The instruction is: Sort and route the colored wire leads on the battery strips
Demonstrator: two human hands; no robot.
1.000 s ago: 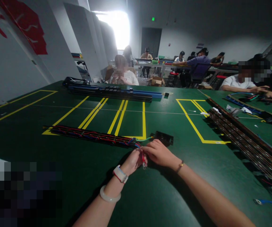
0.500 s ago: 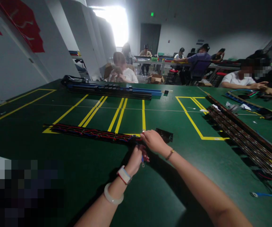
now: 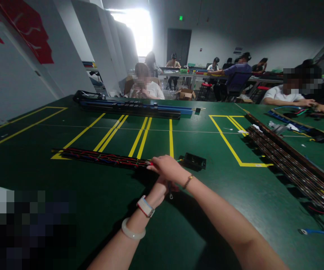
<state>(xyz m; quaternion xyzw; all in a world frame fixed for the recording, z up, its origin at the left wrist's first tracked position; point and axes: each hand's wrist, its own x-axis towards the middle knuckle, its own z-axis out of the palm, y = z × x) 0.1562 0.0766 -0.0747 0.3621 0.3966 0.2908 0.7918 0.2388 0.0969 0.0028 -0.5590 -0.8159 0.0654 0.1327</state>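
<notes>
A long black strip (image 3: 102,156) with red and blue wires along it lies across the table in front of me. At its right end my left hand (image 3: 160,190) is closed round a cable, whose ring terminal (image 3: 171,195) sticks out below the fingers. My right hand (image 3: 167,168) crosses over the left one, with its fingertips pinched together at the strip's wires. Something small and red shows at those fingertips, too little of it to name. A black box-like end piece (image 3: 195,161) lies right of my right hand, with a yellow-green wire beside it.
Blue and black rails (image 3: 134,107) lie at the table's far edge. On the right, a bundle of wired strips (image 3: 285,161) stretches toward me, with a blue cable (image 3: 316,231) at its near end. Yellow tape (image 3: 224,140) marks the green table (image 3: 94,198). Co-workers sit beyond.
My right hand has moved left along the strip and now overlaps my left hand, uncovering the yellow-green wire beside the end piece. My left hand keeps its hold and has shifted slightly.
</notes>
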